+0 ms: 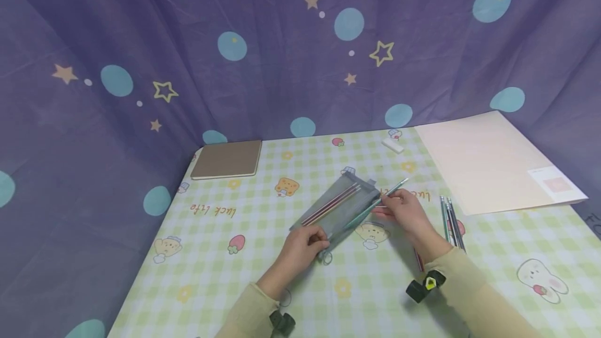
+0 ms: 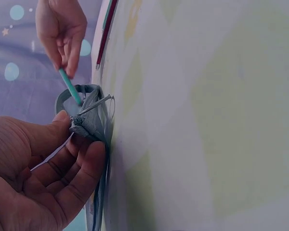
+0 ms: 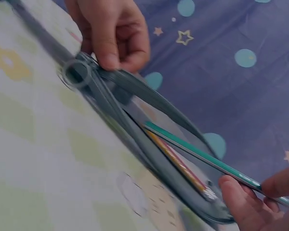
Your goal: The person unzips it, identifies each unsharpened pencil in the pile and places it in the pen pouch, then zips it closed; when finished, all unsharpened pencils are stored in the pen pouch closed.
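Note:
A grey see-through zip pencil pouch [image 1: 346, 209] lies slanted on the table, with several pencils [image 1: 331, 205] visible in it. At its near end, my left hand [image 1: 302, 246] pinches the fabric close to the zip's ring [image 3: 78, 73]. My right hand [image 1: 406, 213] holds a teal pencil [image 3: 197, 153] between thumb and fingers at the pouch's far end. In the right wrist view the pouch mouth gapes, and the teal pencil's front part reaches into it, above a yellow-and-red pencil [image 3: 176, 161]. Its tip is hard to make out.
Several dark and teal pencils [image 1: 451, 220] lie right of my right wrist. Dark red pencils [image 1: 419, 261] show partly beneath that forearm. A white eraser [image 1: 392, 145] sits at the back, a brown notebook [image 1: 227, 159] back left, and a large cream sheet [image 1: 483, 166] on the right.

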Available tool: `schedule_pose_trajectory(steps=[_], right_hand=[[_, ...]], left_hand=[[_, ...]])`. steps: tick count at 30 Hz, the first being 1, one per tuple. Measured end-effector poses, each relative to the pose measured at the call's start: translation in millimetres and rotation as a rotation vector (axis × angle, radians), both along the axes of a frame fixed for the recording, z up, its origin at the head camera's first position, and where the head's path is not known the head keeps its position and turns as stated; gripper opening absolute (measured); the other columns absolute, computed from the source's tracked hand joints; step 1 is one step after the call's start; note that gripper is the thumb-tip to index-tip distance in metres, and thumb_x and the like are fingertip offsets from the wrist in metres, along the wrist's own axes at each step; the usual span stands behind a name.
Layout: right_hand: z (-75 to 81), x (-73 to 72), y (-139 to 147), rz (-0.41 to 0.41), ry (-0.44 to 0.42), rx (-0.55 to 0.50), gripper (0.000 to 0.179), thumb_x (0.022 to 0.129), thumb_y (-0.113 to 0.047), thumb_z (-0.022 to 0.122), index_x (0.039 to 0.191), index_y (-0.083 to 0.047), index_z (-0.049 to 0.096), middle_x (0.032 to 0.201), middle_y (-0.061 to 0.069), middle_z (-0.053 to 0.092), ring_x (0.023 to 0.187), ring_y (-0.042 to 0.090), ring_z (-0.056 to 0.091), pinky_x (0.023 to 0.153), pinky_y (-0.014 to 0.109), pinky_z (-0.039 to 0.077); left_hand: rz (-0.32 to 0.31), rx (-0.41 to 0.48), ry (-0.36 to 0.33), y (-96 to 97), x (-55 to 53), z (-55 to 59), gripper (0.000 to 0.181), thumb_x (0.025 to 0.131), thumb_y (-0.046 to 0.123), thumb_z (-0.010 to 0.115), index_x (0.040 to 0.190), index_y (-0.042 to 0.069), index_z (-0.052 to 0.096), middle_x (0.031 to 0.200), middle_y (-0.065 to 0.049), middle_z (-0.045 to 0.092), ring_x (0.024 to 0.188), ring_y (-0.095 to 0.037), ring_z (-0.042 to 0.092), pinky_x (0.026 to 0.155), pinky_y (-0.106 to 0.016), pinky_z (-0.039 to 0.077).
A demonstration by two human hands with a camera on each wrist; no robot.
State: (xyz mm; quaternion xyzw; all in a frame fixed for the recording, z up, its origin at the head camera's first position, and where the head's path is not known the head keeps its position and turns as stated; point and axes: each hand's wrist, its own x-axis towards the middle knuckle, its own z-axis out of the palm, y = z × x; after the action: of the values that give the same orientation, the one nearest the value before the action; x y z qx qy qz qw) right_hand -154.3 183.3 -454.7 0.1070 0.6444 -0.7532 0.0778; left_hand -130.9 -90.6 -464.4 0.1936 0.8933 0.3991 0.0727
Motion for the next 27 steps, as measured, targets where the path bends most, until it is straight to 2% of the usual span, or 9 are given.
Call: schedule_pose_trajectory(steps=[5,14,17,21,27], right_hand=[[-12.1,-1.7,-20,0.000,-0.065,-0.089,0.020,0.103,-0.007,0.047,0.111,0.008,0.037,0.083,0.013,0.068,0.076,0.016,0.071,0.075,0.027,0.056],[-26.3,-0.4,-53,0.027,-0.168,-0.237,0.019,0.100,0.000,0.047,0.112,0.012,0.041,0.077,0.010,0.068,0.071,0.014,0.070,0.074,0.026,0.055],[-26.2,-3.1,-59,0.019,-0.190,-0.224,0.028,0.097,0.003,0.049,0.119,0.018,0.043,0.074,0.010,0.069,0.068,0.014,0.069,0.072,0.027,0.056],[-23.5,-7.4,-63,0.019,-0.200,-0.181,0.041,0.096,0.004,0.049,0.132,0.022,0.038,0.074,0.011,0.068,0.066,0.015,0.069,0.072,0.029,0.056],[-17.9,-6.8,-64,0.044,-0.174,-0.080,0.044,0.096,0.003,0.049,0.135,0.020,0.037,0.087,0.016,0.067,0.072,0.017,0.068,0.075,0.031,0.056]], left_hand=[[0.005,0.000,-0.013,0.2,1.2,0.3,0.009,0.087,0.015,0.073,0.081,0.015,0.066,0.076,0.009,0.063,0.068,-0.004,0.053,0.065,-0.024,0.045],[-0.015,0.003,-0.007,-0.6,-0.5,-0.2,0.009,0.088,0.016,0.073,0.081,0.016,0.066,0.077,0.009,0.063,0.067,-0.004,0.054,0.064,-0.024,0.045],[-0.021,0.000,0.001,-0.3,-0.8,0.0,0.009,0.088,0.015,0.073,0.081,0.016,0.066,0.077,0.009,0.063,0.067,-0.004,0.054,0.064,-0.024,0.045],[-0.022,-0.005,0.013,0.0,-0.9,0.0,0.009,0.088,0.015,0.073,0.081,0.015,0.066,0.077,0.009,0.063,0.068,-0.004,0.054,0.065,-0.024,0.045],[-0.022,-0.009,0.013,0.7,-1.1,0.0,0.009,0.087,0.014,0.073,0.081,0.014,0.066,0.077,0.008,0.063,0.070,-0.004,0.054,0.066,-0.025,0.045]])
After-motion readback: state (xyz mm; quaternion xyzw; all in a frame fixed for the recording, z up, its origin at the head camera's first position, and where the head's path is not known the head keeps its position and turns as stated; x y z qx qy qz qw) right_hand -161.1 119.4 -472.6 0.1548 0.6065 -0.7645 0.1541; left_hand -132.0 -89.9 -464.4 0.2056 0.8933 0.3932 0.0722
